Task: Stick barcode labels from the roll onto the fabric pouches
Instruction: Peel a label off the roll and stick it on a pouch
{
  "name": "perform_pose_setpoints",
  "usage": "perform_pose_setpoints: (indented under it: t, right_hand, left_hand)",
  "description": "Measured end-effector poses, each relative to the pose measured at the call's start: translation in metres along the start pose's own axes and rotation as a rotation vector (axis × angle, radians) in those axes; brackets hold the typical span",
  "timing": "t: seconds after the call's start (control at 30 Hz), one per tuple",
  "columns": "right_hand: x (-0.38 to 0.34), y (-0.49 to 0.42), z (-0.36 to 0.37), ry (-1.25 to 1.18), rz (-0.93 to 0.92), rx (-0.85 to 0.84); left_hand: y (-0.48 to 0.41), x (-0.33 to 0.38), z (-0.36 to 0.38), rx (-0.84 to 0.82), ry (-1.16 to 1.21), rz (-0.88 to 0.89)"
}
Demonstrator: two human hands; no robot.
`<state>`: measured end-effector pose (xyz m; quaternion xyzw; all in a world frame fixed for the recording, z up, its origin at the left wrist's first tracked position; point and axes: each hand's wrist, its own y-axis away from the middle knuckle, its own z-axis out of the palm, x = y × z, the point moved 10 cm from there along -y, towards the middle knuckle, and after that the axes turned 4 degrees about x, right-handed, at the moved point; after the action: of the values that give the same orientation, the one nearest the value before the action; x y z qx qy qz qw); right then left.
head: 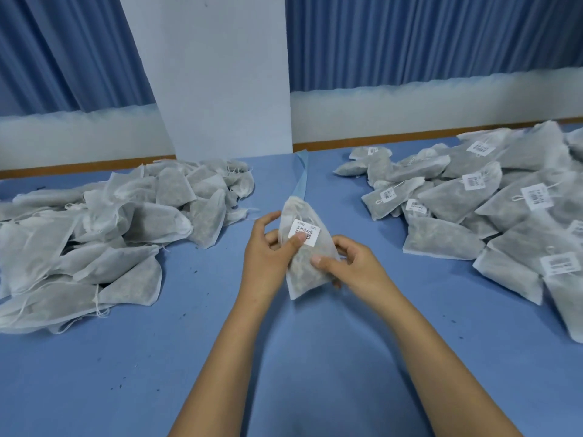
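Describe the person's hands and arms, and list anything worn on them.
The left hand and right hand are bare, with no gloves, rings or watch showing. The forearms are bare too, with no sleeves in view. The thumbnails look short and plain.

Even, cool, shadowless light, slight motion blur throughout, wide-angle bending at edges

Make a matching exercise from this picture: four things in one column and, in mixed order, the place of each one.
Things
1. unlabelled pouch pile
2. labelled pouch pile
3. barcode label
4. blue strip

Places
a. right side of the table
b. under the left hand thumb, on the held pouch
c. table middle, behind the held pouch
d. left side of the table

Pairs: 1-d, 2-a, 3-b, 4-c
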<state>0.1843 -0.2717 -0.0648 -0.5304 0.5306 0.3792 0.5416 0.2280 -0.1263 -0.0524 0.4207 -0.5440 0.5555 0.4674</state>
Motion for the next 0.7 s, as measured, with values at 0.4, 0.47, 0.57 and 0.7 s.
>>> perform_pose_setpoints:
  t: [0.4,0.47,0.57,0.7]
  right_hand:
    - [0.040,0.023,-0.093,-0.106,0.278,0.148]
    - [0.027,0.005,-0.108,-0.276,0.244,0.249]
    - [0.007,-0.037,-0.126,-0.713,0.194,0.367]
    - [0.024,-0.052,-0.117,-0.705,0.303,0.366]
  left_hand:
    - [0.023,-0.043,0.112,-0.246,-0.165,-0.296]
    - [0.021,-0.036,0.127,-0.211,0.104,-0.358]
    - [0.012,-0.024,0.140,-0.167,0.264,-0.393]
    - [0.013,-0.028,0.139,-0.162,0.102,-0.377]
